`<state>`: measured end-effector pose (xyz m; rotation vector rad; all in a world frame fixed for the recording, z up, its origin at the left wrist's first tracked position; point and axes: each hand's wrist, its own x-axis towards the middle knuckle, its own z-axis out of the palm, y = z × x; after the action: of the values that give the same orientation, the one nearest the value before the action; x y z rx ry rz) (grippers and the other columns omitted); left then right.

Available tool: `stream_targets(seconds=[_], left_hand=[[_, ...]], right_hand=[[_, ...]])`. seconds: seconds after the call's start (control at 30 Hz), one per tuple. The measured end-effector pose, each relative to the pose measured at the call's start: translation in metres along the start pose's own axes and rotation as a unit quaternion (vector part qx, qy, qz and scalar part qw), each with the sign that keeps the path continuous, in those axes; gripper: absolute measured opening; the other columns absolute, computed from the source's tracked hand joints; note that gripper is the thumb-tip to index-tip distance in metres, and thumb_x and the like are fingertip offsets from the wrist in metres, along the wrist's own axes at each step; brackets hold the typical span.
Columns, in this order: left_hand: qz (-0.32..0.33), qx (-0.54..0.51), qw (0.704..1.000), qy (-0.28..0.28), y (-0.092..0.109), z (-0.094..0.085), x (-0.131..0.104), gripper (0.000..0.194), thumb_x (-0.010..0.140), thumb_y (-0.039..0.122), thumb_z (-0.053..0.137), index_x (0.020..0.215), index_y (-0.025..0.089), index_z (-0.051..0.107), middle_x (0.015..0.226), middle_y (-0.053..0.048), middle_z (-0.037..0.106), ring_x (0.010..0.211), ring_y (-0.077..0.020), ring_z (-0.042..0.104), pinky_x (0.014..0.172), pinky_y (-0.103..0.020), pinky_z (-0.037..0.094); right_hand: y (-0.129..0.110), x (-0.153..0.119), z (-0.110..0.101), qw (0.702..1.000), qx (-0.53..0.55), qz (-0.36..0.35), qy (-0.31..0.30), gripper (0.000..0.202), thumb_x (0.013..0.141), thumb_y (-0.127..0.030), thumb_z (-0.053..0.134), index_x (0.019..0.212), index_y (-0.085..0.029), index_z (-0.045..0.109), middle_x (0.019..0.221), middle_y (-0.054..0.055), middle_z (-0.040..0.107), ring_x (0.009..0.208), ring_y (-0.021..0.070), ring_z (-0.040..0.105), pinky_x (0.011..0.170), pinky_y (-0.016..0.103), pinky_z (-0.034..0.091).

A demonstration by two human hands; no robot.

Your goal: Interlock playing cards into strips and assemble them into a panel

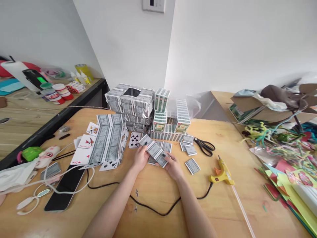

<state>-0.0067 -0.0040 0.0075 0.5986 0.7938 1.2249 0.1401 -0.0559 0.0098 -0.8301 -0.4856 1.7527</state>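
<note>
Card letters: K and A
"K" marks a king card [93, 129], red "A" an ace card [81, 156]; box [158, 127] lettering illegible.

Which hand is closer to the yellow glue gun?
Right. The right hand, at the lower end of the held cards, is left of the glue gun, with a card between them. The left hand, at the upper end, is farther left.

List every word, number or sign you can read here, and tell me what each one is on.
"A": on the red ace card.
"K": on the king card.
Club signs, no words: on the clubs card.
Too small or blurred to read: labels on the green card boxes, red-and-white jars and yellow glue gun.
No readable text: the held card strip.
</note>
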Motion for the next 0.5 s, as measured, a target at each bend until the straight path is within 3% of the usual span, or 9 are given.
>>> stream_targets(seconds=[0.13,0.23,0.33,0.5], left_hand=[[0.010,-0.057,0.998,0.015,0.004,-0.006,0.003,0.024,0.073,0.020,0.056,0.097,0.022,0.054,0.095,-0.004,0.063,0.090,-0.0166,0.060,0.084,-0.036,0.047],[0.013,-0.057,0.998,0.010,0.005,-0.005,0.002,0.039,0.071,0.018,0.059,0.107,0.025,0.047,0.098,-0.002,0.061,0.088,-0.0157,0.060,0.082,-0.038,0.049],[0.012,0.011,1.000,0.017,0.002,0.000,0.001,0.051,0.065,0.017,0.065,0.110,0.026,0.042,0.096,-0.001,0.060,0.085,-0.0162,0.061,0.078,-0.040,0.051],[0.000,0.097,0.995,-0.006,-0.004,0.002,-0.001,0.045,0.066,0.020,0.066,0.102,0.021,0.039,0.093,-0.003,0.060,0.083,-0.0185,0.062,0.076,-0.043,0.052]], right_hand=[[-0.001,0.005,-0.007,0.995,-0.023,-0.083,0.049,0.045,0.065,-0.023,0.068,0.107,-0.023,0.053,0.099,0.003,0.061,0.088,0.0205,0.058,0.072,0.038,0.052],[-0.002,0.008,-0.012,0.984,-0.061,-0.138,0.095,0.053,0.066,-0.028,0.067,0.114,-0.027,0.046,0.099,0.002,0.059,0.088,0.0200,0.058,0.071,0.038,0.052],[-0.003,0.009,-0.015,0.976,-0.107,-0.156,0.106,0.050,0.067,-0.033,0.065,0.112,-0.026,0.045,0.101,0.004,0.057,0.089,0.0207,0.056,0.069,0.037,0.053],[-0.002,0.008,-0.016,0.971,-0.164,-0.155,0.085,0.038,0.068,-0.035,0.063,0.099,-0.025,0.043,0.100,0.004,0.055,0.085,0.0199,0.056,0.065,0.035,0.053]])
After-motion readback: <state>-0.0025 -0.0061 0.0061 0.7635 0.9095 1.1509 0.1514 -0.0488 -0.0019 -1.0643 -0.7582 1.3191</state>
